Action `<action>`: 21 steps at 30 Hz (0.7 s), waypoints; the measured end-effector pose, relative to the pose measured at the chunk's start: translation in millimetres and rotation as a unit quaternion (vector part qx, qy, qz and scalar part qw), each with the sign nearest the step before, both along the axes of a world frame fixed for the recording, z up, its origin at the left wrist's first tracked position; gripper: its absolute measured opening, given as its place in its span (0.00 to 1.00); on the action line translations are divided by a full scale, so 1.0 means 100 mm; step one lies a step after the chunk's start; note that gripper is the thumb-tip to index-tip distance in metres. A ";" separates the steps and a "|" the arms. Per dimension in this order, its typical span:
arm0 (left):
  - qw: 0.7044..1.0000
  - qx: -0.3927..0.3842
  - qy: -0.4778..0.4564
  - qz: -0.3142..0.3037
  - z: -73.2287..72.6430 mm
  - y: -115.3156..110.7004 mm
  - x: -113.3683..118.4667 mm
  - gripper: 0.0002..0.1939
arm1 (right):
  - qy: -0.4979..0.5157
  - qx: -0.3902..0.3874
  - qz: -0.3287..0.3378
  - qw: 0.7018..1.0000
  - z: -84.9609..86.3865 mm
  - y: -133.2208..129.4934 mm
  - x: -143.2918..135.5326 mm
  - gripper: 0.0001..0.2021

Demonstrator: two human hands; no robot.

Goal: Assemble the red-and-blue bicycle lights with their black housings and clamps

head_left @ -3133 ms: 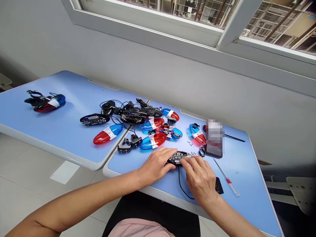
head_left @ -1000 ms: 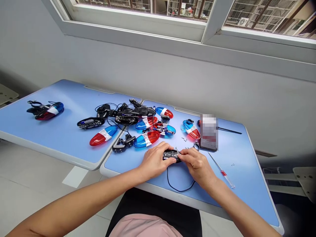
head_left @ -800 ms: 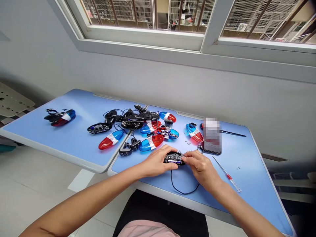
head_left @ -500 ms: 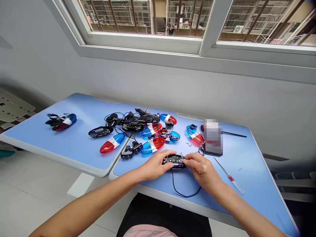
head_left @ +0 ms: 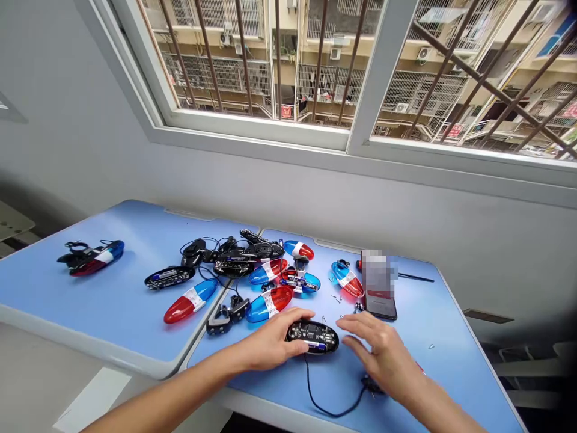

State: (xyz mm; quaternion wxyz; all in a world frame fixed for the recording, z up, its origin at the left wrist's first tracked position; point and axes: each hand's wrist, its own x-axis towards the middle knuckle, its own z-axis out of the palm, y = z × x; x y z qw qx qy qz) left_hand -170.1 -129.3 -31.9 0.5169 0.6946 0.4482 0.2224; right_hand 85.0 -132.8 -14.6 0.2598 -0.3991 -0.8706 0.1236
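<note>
On the blue table, my left hand (head_left: 276,341) grips the left end of a black oval light base (head_left: 312,337), thumb on the near side and fingers on the far side. A circuit board and a blue-and-white battery show in its open top. From its near edge a black cable (head_left: 311,388) curves toward a small black part (head_left: 372,385), partly covered by my right wrist. Just right of the base, my right hand (head_left: 376,346) is open, thumb and fingers apart and nothing seen between them. Small screws (head_left: 337,299) lie beyond the base.
Red-and-blue light covers (head_left: 270,304) and black light bases with cables (head_left: 234,266) crowd the left and middle. An assembled light (head_left: 92,257) sits far left. A dark phone (head_left: 381,307), partly blurred, lies back right beside a red-and-blue cover (head_left: 347,279). A window (head_left: 270,127) is ahead.
My right hand has let go of the base's right end and opened, moving slightly away. My left hand stays on the base. The camera view has tilted up.
</note>
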 end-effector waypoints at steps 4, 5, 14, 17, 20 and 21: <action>0.999 -0.002 -0.003 -0.052 0.08 0.09 0.04 0.26 | -0.037 -0.043 -0.084 0.995 0.27 0.45 0.12 0.10; 0.998 -0.001 -0.002 -0.064 0.11 0.11 0.06 0.26 | -0.056 -0.058 -0.106 0.991 0.36 0.58 0.14 0.10; 0.995 -0.052 -0.019 -0.085 0.16 0.18 0.08 0.30 | -0.113 -0.088 -0.172 0.975 0.76 1.64 0.14 0.11; 0.995 -0.043 -0.012 -0.093 0.17 0.20 0.06 0.31 | -0.120 -0.112 -0.154 0.974 0.71 1.85 -0.01 0.10; 0.994 -0.040 -0.012 -0.098 0.16 0.22 0.04 0.33 | -0.119 -0.139 -0.118 0.976 0.63 1.88 -0.23 0.11; 0.994 -0.034 -0.012 -0.101 0.15 0.22 0.04 0.33 | -0.117 -0.150 -0.100 0.977 0.59 1.84 -0.31 0.10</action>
